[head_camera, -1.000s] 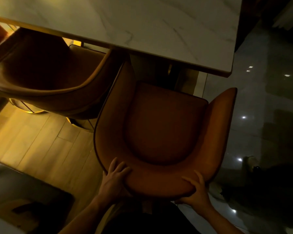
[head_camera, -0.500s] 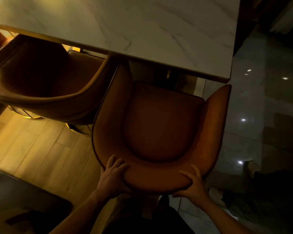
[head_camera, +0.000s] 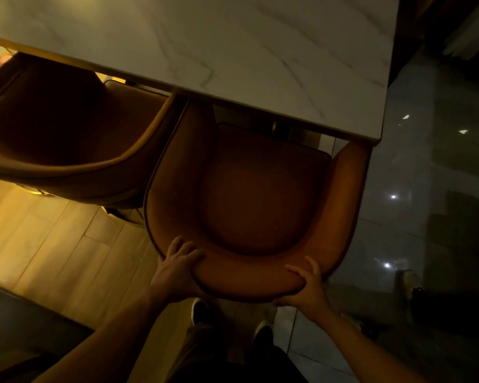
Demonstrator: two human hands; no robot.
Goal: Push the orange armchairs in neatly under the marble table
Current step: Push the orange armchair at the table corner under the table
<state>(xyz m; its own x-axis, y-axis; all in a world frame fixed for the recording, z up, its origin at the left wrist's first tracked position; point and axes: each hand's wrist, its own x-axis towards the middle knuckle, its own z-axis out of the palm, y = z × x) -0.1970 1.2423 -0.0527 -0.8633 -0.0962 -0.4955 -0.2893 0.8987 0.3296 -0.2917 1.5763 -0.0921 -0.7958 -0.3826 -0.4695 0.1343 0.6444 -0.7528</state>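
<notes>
An orange armchair (head_camera: 260, 194) stands right below me, facing the marble table (head_camera: 233, 51). The tips of both its arms reach under the table's near edge; the seat stays in view. My left hand (head_camera: 177, 268) grips the left part of its curved backrest. My right hand (head_camera: 307, 288) grips the right part of the same backrest, fingers curled over the top. A second orange armchair (head_camera: 61, 139) stands to the left, touching or nearly touching the first, with its front tucked under the table.
Light wooden flooring (head_camera: 56, 244) lies on the left, dark glossy tiles (head_camera: 426, 189) on the right with light reflections. My feet (head_camera: 199, 310) show below the backrest. The table's corner (head_camera: 376, 139) sits just above the chair's right arm. A dark surface (head_camera: 17, 322) fills the lower left.
The armchair in my hands has slid forward toward the table; its arm tips, clear of the edge a second ago, now sit under it. Both hands keep their grip.
</notes>
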